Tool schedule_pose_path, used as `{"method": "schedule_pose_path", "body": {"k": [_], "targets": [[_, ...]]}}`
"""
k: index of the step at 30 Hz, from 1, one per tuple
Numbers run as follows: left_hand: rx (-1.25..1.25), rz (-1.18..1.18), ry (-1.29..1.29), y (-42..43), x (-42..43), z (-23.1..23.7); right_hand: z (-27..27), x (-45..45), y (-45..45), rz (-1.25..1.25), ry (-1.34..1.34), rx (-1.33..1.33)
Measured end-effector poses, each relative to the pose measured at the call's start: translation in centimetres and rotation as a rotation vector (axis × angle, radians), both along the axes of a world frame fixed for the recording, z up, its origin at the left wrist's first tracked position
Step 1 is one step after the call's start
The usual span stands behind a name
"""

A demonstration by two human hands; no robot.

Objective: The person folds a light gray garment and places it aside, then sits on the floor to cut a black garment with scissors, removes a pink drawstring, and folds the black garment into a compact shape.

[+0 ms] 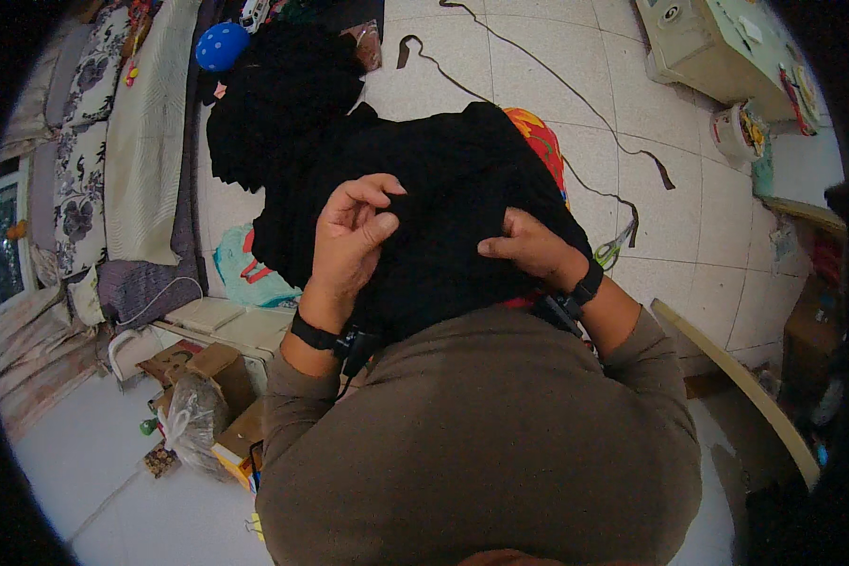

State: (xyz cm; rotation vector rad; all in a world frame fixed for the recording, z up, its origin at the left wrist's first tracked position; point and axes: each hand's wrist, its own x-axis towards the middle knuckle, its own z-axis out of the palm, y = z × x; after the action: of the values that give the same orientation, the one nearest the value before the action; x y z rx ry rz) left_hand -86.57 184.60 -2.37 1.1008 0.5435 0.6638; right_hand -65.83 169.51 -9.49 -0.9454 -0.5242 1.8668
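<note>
Black cloth (424, 163) is spread over my lap and reaches away to a dark heap (283, 106) at the upper left. My left hand (356, 230) is over the cloth's left part, palm partly turned up, thumb and fingertips apart. Whether a thread or anything small is between them cannot be seen. My right hand (527, 244) rests at the cloth's right part, thumb pointing left and the other fingers curled, partly hidden; a pinch of cloth may be in it. Both wrists wear black straps. Green-handled scissors (612, 251) lie on the floor just beyond my right wrist.
Dark cords (552, 67) trail over the tiled floor. A red patterned item (538, 138) shows beneath the cloth's right edge. A blue dotted ball (223, 47) is at the upper left, a teal cloth (255, 272) at the left. Cardboard boxes (223, 375) and a plastic bag (194, 417) stand lower left.
</note>
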Motion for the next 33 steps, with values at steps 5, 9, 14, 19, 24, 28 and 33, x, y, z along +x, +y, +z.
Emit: {"method": "schedule_pose_path", "body": {"k": [5, 9, 14, 19, 24, 28, 33], "targets": [[0.695, -0.544, 0.128, -2.3, 2.1, 1.2, 0.1, 0.4, 0.1, 0.036, -0.008, 0.027], [0.911, -0.851, 0.24, -3.4, 3.8, 1.3, 0.8, 0.7, 0.0, 0.127, -0.26, -0.085], [0.371, -0.664, 0.288, 5.9, 5.6, 0.5, -1.3, -0.1, 0.3, 0.09, -0.29, 0.025], [0.693, -0.403, 0.867, 16.0, 14.5, -9.2, -4.4, -0.4, 0.0, 0.293, -0.534, 0.012], [0.51, -0.706, 1.13, 13.2, 16.9, -19.3, -3.6, 0.6, -0.7, 0.397, -0.63, 0.024], [-0.014, -0.864, 1.002, 13.2, 16.8, -17.4, -2.1, 1.1, -0.3, 0.448, -0.747, 0.019], [0.163, -0.605, 0.675, 13.9, 16.3, -9.4, -0.7, 1.8, 0.6, 0.454, -0.736, 0.031]]}}
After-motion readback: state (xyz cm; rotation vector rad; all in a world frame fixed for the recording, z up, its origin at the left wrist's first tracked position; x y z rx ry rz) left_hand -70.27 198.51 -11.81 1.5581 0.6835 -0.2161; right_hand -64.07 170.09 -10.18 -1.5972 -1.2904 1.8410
